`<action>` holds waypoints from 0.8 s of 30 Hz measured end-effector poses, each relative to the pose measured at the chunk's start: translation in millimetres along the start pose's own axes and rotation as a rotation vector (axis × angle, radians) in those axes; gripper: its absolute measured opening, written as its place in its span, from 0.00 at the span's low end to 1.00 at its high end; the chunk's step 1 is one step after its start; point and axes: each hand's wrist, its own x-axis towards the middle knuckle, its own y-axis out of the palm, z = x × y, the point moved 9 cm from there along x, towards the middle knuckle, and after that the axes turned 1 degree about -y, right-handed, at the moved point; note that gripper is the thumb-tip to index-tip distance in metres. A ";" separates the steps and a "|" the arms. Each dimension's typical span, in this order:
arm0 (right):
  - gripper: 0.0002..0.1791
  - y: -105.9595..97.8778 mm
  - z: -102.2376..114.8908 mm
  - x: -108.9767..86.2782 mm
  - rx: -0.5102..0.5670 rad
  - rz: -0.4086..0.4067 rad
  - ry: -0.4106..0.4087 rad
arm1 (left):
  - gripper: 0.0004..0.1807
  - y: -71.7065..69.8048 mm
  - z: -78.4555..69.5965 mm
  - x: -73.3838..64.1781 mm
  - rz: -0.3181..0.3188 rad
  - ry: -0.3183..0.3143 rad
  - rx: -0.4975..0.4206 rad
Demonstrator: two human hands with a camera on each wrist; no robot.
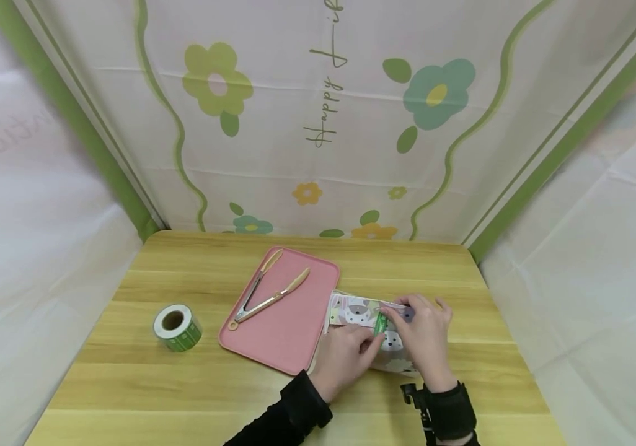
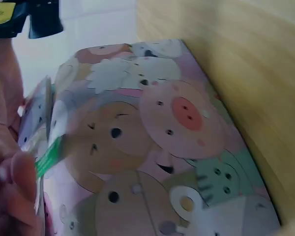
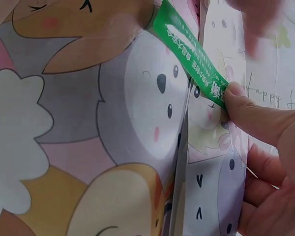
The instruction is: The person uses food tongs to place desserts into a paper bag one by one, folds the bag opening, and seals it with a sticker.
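Note:
A paper bag (image 1: pixel 351 310) printed with cartoon animals lies on the table, its top folded over; the left wrist view shows its printed face (image 2: pixel 123 132) close up. A green sticker (image 3: pixel 191 54) with white lettering runs across the edge of the fold. My right hand (image 1: pixel 425 331) pinches the folded part, thumb (image 3: pixel 246 105) on one end of the sticker and fingers curled behind. My left hand (image 1: pixel 346 356) is bent over the bag near the sticker's other end. Whether its fingertips pinch anything is hidden.
Left of the bag a pink tray (image 1: pixel 290 334) carries metal tongs (image 1: pixel 262 306) with beige tips. Farther left stands a roll of green-and-white stickers (image 1: pixel 178 328) on the wooden table (image 1: pixel 195 396). Flower-printed cloth (image 1: pixel 273 148) hangs behind the table, with white cloth at both sides.

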 end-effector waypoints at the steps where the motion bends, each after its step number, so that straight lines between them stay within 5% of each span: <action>1: 0.15 0.2 -0.7 -0.2 0.000 0.000 0.002 | 0.12 -2.1 -6.5 -0.7 -0.028 0.079 0.035; 3: 0.15 0.4 -1.6 -0.4 0.002 -0.002 0.001 | 0.07 -3.9 -16.9 -2.8 -0.060 0.209 0.089; 5: 0.15 0.1 -1.9 -0.7 0.004 -0.006 -0.006 | 0.17 -2.5 -23.4 -4.4 -0.067 0.303 0.151; 9: 0.13 -0.9 -1.5 -1.4 0.004 -0.017 -0.019 | 0.30 4.3 -28.3 -6.8 -0.032 0.399 0.231; 24: 0.13 1.5 0.6 -1.4 0.013 0.015 -0.021 | 0.34 24.4 -15.9 -18.8 0.088 0.344 0.402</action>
